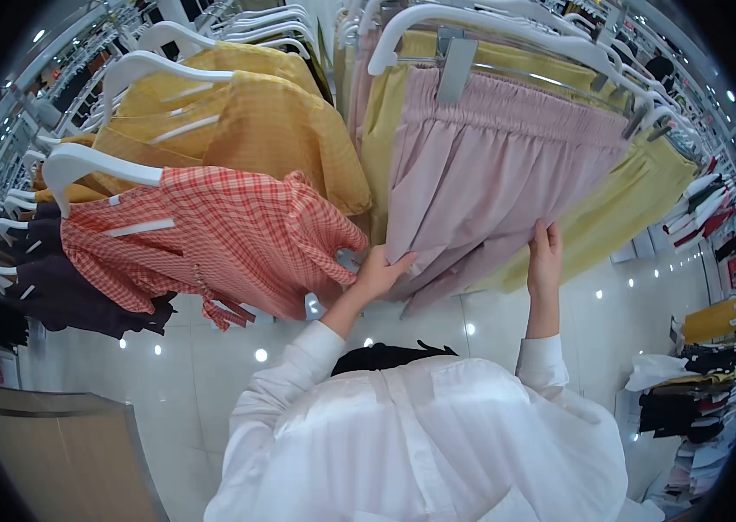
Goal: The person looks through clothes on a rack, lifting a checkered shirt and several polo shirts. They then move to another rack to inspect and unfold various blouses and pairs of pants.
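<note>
Pink trousers [481, 157] with a gathered elastic waist hang by metal clips from a white hanger [489, 22]. My left hand [378, 274] is at their left edge, thumb and fingers closed on the fabric. At the right side, my right hand [545, 248] pinches the pink cloth between thumb and fingers. Behind hang yellow trousers [624, 204], partly covered by the pink pair. Just left of my left hand is a red checked blouse [229, 230] on its own white hanger [94, 165].
Yellow tops [272, 130] and dark garments [81, 291] hang on the left. More clothes [685, 400] hang on a rack at the lower right. A wooden-faced counter [63, 452] stands at the lower left on the shiny tiled floor [176, 374].
</note>
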Motion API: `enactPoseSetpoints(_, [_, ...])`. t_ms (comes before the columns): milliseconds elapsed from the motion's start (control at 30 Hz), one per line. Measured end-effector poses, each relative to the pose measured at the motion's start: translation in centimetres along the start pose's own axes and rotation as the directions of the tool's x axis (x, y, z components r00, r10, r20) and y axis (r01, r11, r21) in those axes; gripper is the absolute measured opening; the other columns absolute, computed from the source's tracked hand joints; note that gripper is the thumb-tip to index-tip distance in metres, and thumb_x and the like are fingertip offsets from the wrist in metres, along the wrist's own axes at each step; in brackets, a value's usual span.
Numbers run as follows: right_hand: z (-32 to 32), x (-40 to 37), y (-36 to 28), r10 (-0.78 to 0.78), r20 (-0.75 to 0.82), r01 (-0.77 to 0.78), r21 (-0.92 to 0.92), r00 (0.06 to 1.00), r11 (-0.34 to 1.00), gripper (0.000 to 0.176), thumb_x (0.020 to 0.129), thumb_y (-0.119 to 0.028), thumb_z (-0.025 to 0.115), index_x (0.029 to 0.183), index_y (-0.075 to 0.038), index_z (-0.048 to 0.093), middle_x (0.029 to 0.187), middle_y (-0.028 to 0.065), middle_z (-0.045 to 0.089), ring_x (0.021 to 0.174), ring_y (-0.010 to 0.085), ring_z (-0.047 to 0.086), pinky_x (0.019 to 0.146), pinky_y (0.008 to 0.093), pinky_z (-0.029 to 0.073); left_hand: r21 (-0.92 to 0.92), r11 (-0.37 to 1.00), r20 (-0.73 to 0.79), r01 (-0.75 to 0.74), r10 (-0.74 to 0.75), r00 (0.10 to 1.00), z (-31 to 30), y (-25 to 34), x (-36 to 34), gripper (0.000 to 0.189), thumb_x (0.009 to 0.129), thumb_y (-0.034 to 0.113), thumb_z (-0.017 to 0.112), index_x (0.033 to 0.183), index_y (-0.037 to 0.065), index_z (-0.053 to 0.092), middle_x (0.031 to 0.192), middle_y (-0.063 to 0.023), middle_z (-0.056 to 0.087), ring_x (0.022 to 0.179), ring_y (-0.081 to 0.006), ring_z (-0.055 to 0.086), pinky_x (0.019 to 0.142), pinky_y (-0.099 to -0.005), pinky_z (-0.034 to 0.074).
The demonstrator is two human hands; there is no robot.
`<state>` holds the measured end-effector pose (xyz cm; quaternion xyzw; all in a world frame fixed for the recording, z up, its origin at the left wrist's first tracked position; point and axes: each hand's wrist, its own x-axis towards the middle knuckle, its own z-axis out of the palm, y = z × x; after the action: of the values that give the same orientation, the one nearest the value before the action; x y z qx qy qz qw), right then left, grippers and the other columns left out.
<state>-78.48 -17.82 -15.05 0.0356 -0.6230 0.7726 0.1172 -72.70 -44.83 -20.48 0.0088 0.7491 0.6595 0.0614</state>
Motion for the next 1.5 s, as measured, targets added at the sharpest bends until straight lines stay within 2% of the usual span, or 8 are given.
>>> enactPoseSetpoints(133, [-0.4, -1.3, -0.2, 0.003, -0.017, -0.001, 0.124, 1.000, 0.992, 0.030, 0.093, -0.018, 0.044, 0.118, -0.001, 0.044, 0.113, 0.0045, 0.051, 0.103, 0.0103, 0.047, 0.090, 0.0262, 0.036, -0.016, 0.993, -0.082, -0.114, 0.113, 0.990, -0.5, -4.9, -0.8, 0.036, 0.082, 0.029, 0.062, 0.102, -0.001, 0.059, 0.086, -0.0082, 0.063, 0.075, -0.0119, 0.057, 0.066, -0.0267, 0.044])
enactPoseSetpoints(333, [0.3, -4.1, 0.7, -0.143, -0.039, 0.142, -0.019, 0.989, 0.990, 0.042, 0.090, -0.019, 0.048, 0.125, 0.000, 0.037, 0.124, 0.0100, 0.045, 0.115, 0.0164, 0.041, 0.096, 0.0311, 0.033, -0.121, 0.978, -0.082, 0.172, -0.182, 0.980, -1.4, -4.7, -4.5, 0.041, 0.083, 0.030, 0.061, 0.104, -0.005, 0.055, 0.096, -0.0068, 0.059, 0.092, -0.0138, 0.053, 0.080, -0.0268, 0.042])
enactPoseSetpoints(400, [0.9, -5.2, 0.8, -0.174, 0.047, 0.179, -0.355, 0.984, 0.918, 0.044, 0.084, -0.018, 0.057, 0.120, 0.003, 0.042, 0.119, 0.0108, 0.050, 0.107, 0.0177, 0.048, 0.090, 0.0293, 0.038, -0.212, 0.971, -0.120, 0.113, -0.140, 0.983, -1.4, -4.2, -6.5, 0.043, 0.081, 0.027, 0.063, 0.107, -0.006, 0.054, 0.099, -0.0085, 0.059, 0.095, -0.0144, 0.052, 0.082, -0.0274, 0.042])
enactPoseSetpoints(600, [-1.7, -8.7, 4.0, 0.332, -0.002, -0.300, -0.431, 0.943, 0.851, 0.024, 0.082, -0.021, 0.061, 0.092, 0.002, 0.059, 0.080, 0.0027, 0.060, 0.073, 0.0104, 0.052, 0.069, 0.0241, 0.041, 0.034, 0.999, 0.114, -0.013, 0.009, 0.993, -2.1, -4.9, -11.8, 0.043, 0.078, 0.028, 0.064, 0.106, -0.003, 0.057, 0.091, -0.0091, 0.063, 0.081, -0.0170, 0.058, 0.075, -0.0286, 0.046])
enactPoseSetpoints(733, [-1.1, -12.7, 1.7, 0.209, -0.064, -0.218, -0.277, 0.976, 0.936, 0.021, 0.084, -0.021, 0.059, 0.084, 0.000, 0.060, 0.074, 0.0000, 0.057, 0.069, 0.0069, 0.048, 0.064, 0.0224, 0.038, 0.056, 0.996, 0.012, 0.076, -0.077, 0.997, -3.2, -10.5, -14.3, 0.038, 0.079, 0.027, 0.063, 0.101, -0.004, 0.059, 0.088, -0.0087, 0.063, 0.077, -0.0150, 0.058, 0.072, -0.0286, 0.046])
enactPoseSetpoints(800, [-2.6, -13.9, 1.2, 0.150, -0.064, -0.163, -0.343, 0.987, 0.925, 0.022, 0.085, -0.020, 0.058, 0.090, 0.001, 0.061, 0.079, 0.0012, 0.059, 0.074, 0.0079, 0.049, 0.069, 0.0225, 0.038, 0.105, 0.950, -0.124, 0.294, -0.281, 0.952, -3.7, -12.2, -15.7, 0.036, 0.081, 0.027, 0.061, 0.098, -0.004, 0.061, 0.086, -0.0090, 0.063, 0.077, -0.0139, 0.057, 0.071, -0.0276, 0.045])
enactPoseSetpoints(1200, [-3.3, -18.8, -1.2, 0.196, 0.105, -0.175, -0.179, 0.975, 0.968, 0.036, 0.089, -0.019, 0.052, 0.118, 0.001, 0.046, 0.105, 0.0053, 0.056, 0.102, 0.0124, 0.049, 0.090, 0.0251, 0.035, -0.474, 0.842, -0.323, 0.257, -0.438, 0.839, -2.6, -15.4, -20.8, 0.056, 0.088, 0.040, 0.050, 0.113, -0.010, 0.050, 0.112, -0.0159, 0.055, 0.101, -0.0191, 0.052, 0.088, -0.0277, 0.038])
enactPoseSetpoints(1500, [-5.5, -17.7, -2.0, 0.365, 0.238, -0.363, -0.054, 0.900, 0.930, 0.067, 0.075, -0.009, 0.066, 0.130, -0.001, 0.029, 0.124, 0.0096, 0.044, 0.112, 0.0204, 0.045, 0.093, 0.0309, 0.038, -0.297, 0.935, -0.514, 0.195, -0.329, 0.792, 0.4, -13.0, -25.0, 0.056, 0.089, 0.040, 0.048, 0.114, -0.010, 0.049, 0.111, -0.0156, 0.055, 0.101, -0.0202, 0.051, 0.091, -0.0292, 0.036])
